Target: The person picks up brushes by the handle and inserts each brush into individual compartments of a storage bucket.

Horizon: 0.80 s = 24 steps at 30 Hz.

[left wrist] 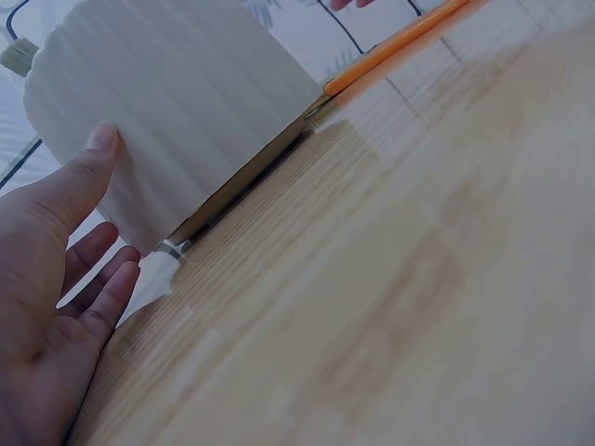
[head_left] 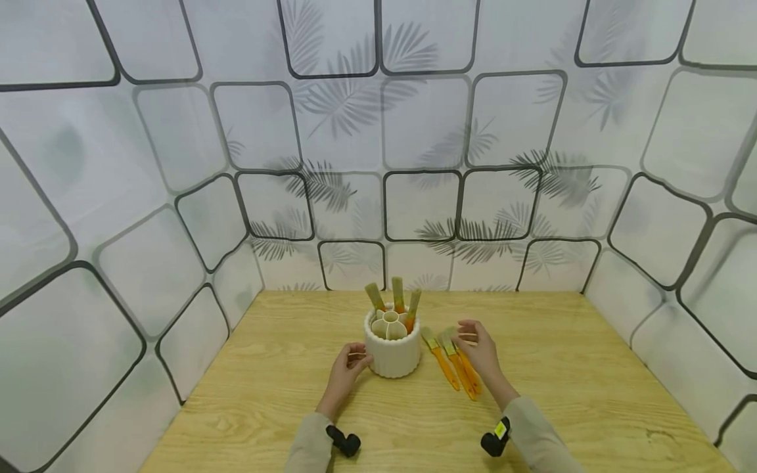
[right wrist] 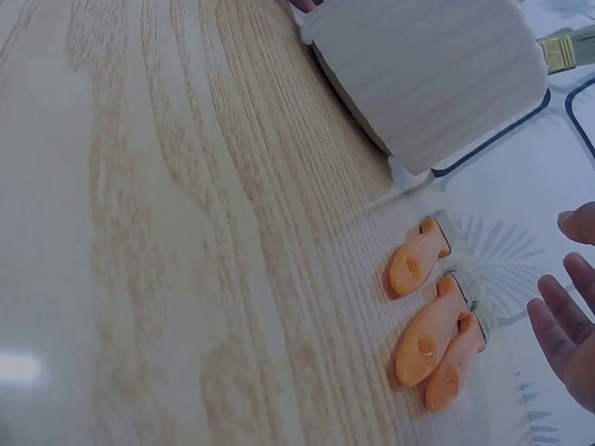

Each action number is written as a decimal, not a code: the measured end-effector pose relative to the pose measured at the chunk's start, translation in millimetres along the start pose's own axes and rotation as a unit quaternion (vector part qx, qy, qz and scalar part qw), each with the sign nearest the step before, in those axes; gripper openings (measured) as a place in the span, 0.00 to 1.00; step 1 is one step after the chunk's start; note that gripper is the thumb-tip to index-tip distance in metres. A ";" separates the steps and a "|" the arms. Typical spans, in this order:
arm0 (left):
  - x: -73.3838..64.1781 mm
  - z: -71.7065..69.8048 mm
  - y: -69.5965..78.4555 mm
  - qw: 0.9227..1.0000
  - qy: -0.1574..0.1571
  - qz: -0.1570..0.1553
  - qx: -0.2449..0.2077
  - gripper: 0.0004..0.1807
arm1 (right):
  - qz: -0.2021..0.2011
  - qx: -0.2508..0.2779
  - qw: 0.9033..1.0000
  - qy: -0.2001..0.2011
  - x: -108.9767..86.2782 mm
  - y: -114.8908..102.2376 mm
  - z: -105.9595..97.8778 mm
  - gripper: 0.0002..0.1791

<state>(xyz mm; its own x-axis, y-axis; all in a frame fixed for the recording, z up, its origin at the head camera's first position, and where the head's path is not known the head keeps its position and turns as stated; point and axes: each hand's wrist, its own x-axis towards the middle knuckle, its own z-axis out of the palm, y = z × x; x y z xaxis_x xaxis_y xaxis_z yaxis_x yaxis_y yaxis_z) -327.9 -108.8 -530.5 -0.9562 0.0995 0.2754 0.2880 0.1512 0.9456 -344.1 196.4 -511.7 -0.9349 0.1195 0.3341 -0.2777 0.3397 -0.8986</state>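
So, the holder (head_left: 393, 355), a round ribbed one, stands upright on the worktop (head_left: 266, 381), roughly midway between its left and right edges and a bit in from the far edge. Left hand (head_left: 347, 370) is right up against its left side: in the left wrist view the thumb lies flat on the ribbed wall while the other fingers bend loosely down by the base, so it's touching, not really gripping.

Three upright brushes (head_left: 398, 293) poke out of the holder bristles up, in the outer slots around the back and right, between the two hands but nearer the far edge than either.

Three loose brushes (head_left: 444, 368) lie just right of the holder, orange handles toward the near edge, bristles toward the far edge. One is a little apart, the other two sit side by side. Right hand (head_left: 480, 348) hangs over the bristle end of the rightmost pair, well apart from the holder, fingers spread and slightly bent with nothing in them. Can't tell whether a fingertip actually brushes the bristles.
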 end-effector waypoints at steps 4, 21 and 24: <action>0.3 -0.3 1.2 1.000 0.000 -0.004 0.001 0.18 | 0.004 -0.006 1.000 -0.002 -0.1 1.9 -0.6 0.21; -2.2 1.1 3.5 1.000 0.010 -0.011 0.007 0.18 | 0.028 -0.039 0.999 -0.001 -2.4 13.3 -0.6 0.20; -1.6 1.0 3.3 1.000 0.010 -0.012 0.002 0.19 | 0.039 -0.046 0.998 -0.008 -2.6 12.5 -1.1 0.20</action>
<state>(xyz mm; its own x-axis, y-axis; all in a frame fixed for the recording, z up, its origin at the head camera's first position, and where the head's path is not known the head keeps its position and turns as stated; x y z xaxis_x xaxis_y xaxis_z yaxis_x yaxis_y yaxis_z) -325.4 -107.4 -528.0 -0.9636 0.0759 0.2564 0.2655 0.1565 0.9513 -344.9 201.3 -523.5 -0.9565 0.1338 0.2593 -0.1838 0.4140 -0.8915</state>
